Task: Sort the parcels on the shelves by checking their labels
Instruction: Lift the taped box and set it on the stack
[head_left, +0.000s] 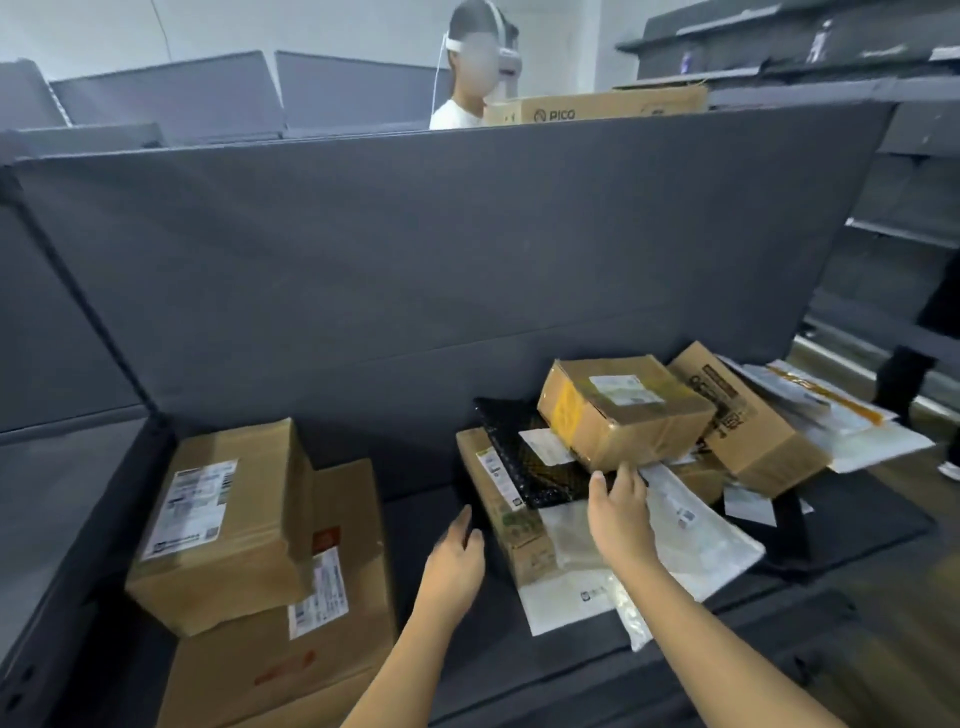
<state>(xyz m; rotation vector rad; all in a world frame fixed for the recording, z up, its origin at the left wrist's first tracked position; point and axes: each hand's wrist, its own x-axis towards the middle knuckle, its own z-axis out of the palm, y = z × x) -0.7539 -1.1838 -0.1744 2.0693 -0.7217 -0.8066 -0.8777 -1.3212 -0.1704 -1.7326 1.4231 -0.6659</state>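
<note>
Left hand: fingers loose and relaxed, holding nothing, over the bare shelf in the gap between the two piles. Right hand: fingers fairly straight and close together, tips at the near lower edge of the small box. Touching or just short, can't tell. No grip yet.

Step, my read: taking the next parcel off the unsorted pile to check its label. The small box sits tilted on top of the pile, just ahead of the right hand. Its label faces up but is too blurred to read. The next move likely needs the right hand to close on the near edge and lift straight up. The left hand is free to come across and support.

Under the right hand: overlapping white mailers. Between the hands: flat box, with a black mailer on it that runs under the small box. Right of the right hand and further off: big box, just beside the small box and maybe leaning on it, with envelopes past that.

Risk: the pile is loose, so pulling the small box could drag the black mailer or shift the big box.

Left of the left hand: left stack, two boxes with labels up. Probably the sorted side.

Beyond both hands: grey back panel. Over it, another person in a headset and a PICO box. Neither is in the way.
</note>
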